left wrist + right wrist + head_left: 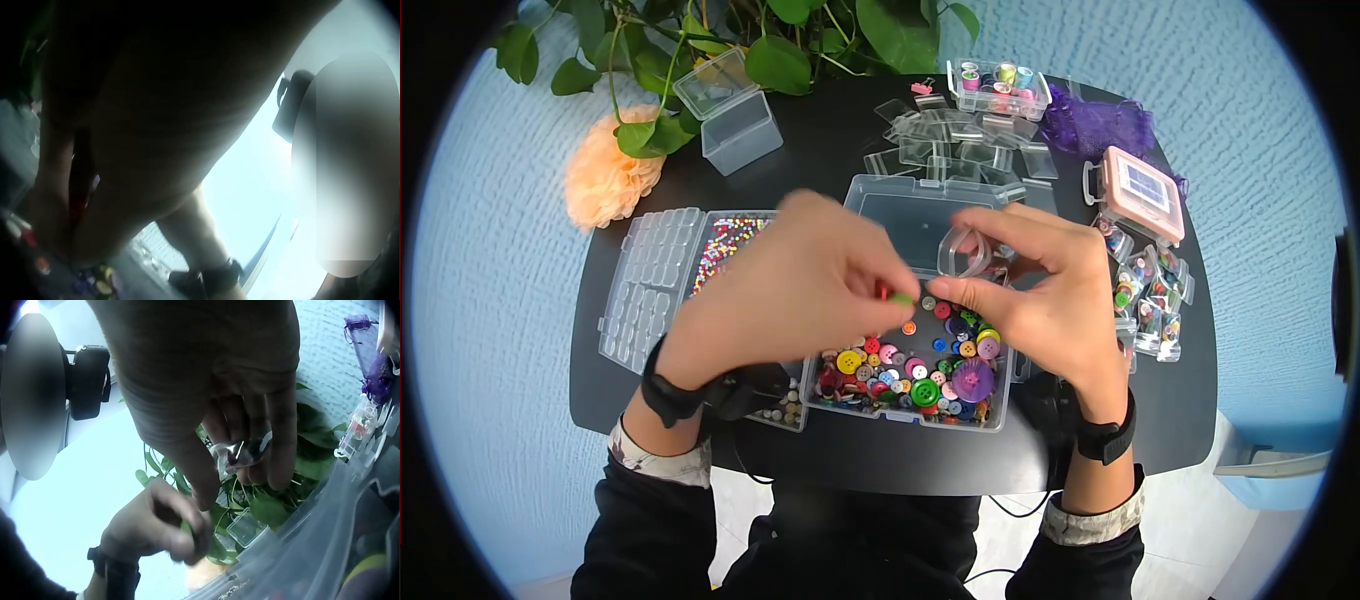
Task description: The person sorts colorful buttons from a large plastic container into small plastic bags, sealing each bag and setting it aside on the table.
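Pinched between thumb and fingertips of my left hand [800, 275] are small buttons [902, 298], one green and one red, above an open clear plastic box [1000, 410]. My right hand [1055, 280] holds a small clear plastic bag [963, 252], its mouth spread toward the left hand. Dark bits show inside the bag in the right wrist view, partly covered by the fingers. Beneath both hands, loose buttons of many colours [925, 392] fill the front of the box. Its lid [900, 215] lies folded back behind it.
A divided case of small beads [735, 235] lies at left, partly behind the left arm. Flat clear bags [945, 135] are spread at the back. Filled button bags [1155, 290] and a pink case [1142, 195] lie at right. A clear box [742, 130] stands open near the plant.
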`<state>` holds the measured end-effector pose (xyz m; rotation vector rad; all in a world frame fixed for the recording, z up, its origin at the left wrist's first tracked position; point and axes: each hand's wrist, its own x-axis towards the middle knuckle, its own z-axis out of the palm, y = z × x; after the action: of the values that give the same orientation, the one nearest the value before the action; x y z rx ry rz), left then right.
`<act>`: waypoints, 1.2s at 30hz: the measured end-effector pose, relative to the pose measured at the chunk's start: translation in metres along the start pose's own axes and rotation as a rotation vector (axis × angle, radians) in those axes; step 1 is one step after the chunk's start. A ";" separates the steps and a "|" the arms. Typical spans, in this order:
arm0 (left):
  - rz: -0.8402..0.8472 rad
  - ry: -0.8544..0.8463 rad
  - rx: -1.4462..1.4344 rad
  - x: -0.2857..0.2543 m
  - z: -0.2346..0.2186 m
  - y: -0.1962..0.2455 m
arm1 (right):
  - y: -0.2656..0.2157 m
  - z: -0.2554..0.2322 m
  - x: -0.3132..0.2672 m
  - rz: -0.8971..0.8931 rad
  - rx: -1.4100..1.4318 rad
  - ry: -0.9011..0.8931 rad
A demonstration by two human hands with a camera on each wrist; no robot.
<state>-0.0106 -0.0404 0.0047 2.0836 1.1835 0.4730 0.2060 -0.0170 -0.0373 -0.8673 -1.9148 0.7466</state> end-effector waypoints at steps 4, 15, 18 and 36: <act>-0.186 0.264 -0.409 0.005 -0.012 0.024 | -0.002 0.003 0.000 0.001 0.004 -0.029; -0.145 0.193 -0.421 0.016 -0.009 0.016 | -0.004 0.007 0.000 0.043 -0.007 -0.070; -0.138 0.174 -0.388 0.015 -0.010 0.014 | -0.004 0.009 0.000 0.043 0.012 -0.057; 0.154 0.370 -0.236 0.014 0.013 0.016 | -0.005 0.006 0.001 0.069 0.011 0.011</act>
<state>0.0143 -0.0389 0.0064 1.9391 1.1070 1.0552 0.1985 -0.0203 -0.0355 -0.9329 -1.8771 0.7913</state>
